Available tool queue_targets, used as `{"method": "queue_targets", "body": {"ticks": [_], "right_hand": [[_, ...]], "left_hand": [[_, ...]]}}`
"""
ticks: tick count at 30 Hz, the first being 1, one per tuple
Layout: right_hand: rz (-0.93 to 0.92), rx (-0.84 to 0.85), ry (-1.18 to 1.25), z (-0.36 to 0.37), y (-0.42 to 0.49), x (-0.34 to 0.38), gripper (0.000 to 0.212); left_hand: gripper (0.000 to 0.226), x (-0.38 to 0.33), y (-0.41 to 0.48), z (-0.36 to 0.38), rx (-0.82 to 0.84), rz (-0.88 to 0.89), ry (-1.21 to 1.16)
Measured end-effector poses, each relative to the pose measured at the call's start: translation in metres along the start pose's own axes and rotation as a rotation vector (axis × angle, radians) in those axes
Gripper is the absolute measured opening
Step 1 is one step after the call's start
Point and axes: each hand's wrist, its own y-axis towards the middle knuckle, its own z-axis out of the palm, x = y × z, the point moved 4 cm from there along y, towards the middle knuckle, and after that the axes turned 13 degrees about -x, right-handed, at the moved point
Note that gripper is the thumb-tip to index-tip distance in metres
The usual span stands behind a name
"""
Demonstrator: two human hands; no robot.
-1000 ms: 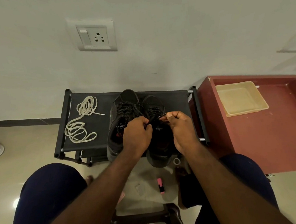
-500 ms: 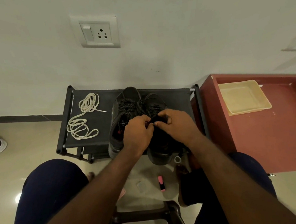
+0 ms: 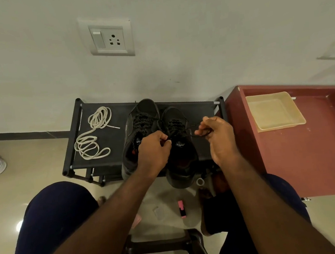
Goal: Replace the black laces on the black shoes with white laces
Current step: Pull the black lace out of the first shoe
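On the black fabric shelf against the wall, two black shoes stand side by side, toes to the wall: the left shoe and the right shoe, whose heel overhangs the front rail. The left hand covers much of the left shoe's opening; its fingers are curled, pinching lacing at the right shoe's tongue, though the exact grip is hard to make out, dark on dark. The right hand is lifted just right of that shoe, thumb and fingertips pinched on a loop of black lace that runs back to the eyelets. White laces lie coiled loosely on the shelf's left part, apart from the shoes. A pink highlighter lies on the floor between the knees. A beige tray sits on the red cabinet.
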Motion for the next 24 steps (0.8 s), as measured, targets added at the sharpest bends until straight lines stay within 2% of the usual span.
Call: {"method": "queue_targets", "body": {"ticks": [3, 5, 7, 9, 11, 13, 16, 19, 21, 23, 24], "right_hand": [[-0.265, 0.059, -0.591, -0.004, 0.001, -0.001, 0.007], [-0.510, 0.107, -0.881, 0.002, -0.003, -0.002, 0.033], [-0.698, 0.211, -0.976, 0.016, -0.009, -0.003, 0.041], [-0.801, 0.300, -1.136, 0.028, -0.017, -0.011, 0.033], [-0.837, 0.337, -1.219, 0.034, -0.021, -0.022, 0.026], [-0.843, 0.339, -1.197, 0.035, -0.021, -0.029, 0.023], [-0.781, 0.290, -0.951, 0.035, -0.021, -0.027, 0.012], [-0.550, 0.076, -0.619, 0.026, -0.017, -0.015, 0.010], [-0.265, -0.072, -0.252, 0.018, -0.010, -0.005, 0.016], [0.120, -0.125, 0.277, 0.013, -0.005, 0.004, 0.024], [0.249, -0.137, 0.469, 0.007, -0.002, 0.008, 0.027]], "left_hand": [[0.014, 0.000, 0.001, 0.000, -0.001, 0.010, -0.003], [0.015, 0.000, 0.001, 0.000, 0.000, 0.025, -0.001], [0.013, -0.001, 0.002, 0.001, 0.006, 0.045, 0.009], [0.013, -0.001, 0.003, 0.001, 0.017, 0.061, 0.017], [0.013, -0.001, 0.002, 0.002, 0.030, 0.071, 0.019], [0.011, -0.001, 0.002, 0.002, 0.033, 0.072, 0.005], [0.009, 0.000, 0.002, 0.002, 0.022, 0.077, 0.001], [0.006, 0.000, 0.004, 0.002, 0.010, 0.071, -0.002], [0.006, -0.001, 0.004, 0.002, 0.015, 0.062, -0.010], [0.006, 0.000, 0.004, 0.002, 0.027, 0.051, -0.012], [0.005, 0.001, 0.004, 0.002, 0.025, 0.046, -0.008]]}}
